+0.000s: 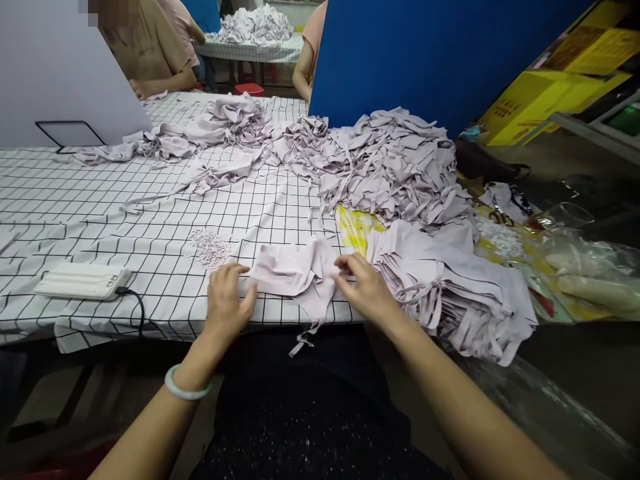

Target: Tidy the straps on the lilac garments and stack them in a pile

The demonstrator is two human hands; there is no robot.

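A pale lilac cloth piece (295, 272) lies at the near edge of the checked table cover (150, 220), with a thin strap hanging over the edge. My left hand (226, 301) rests on the table at the cloth's left edge, fingers spread and touching it. My right hand (364, 285) pinches the cloth's right side between thumb and fingers. Just right of that hand sits a stack of folded lilac pieces (450, 287).
A big loose heap of the same cloth (390, 163) fills the middle and back. A white power bank (83, 281) with a black cable lies at left. Small scraps (210, 245), scissors (497, 215), plastic bags (590, 267), a blue board (430, 53) and other people (150, 47) surround it.
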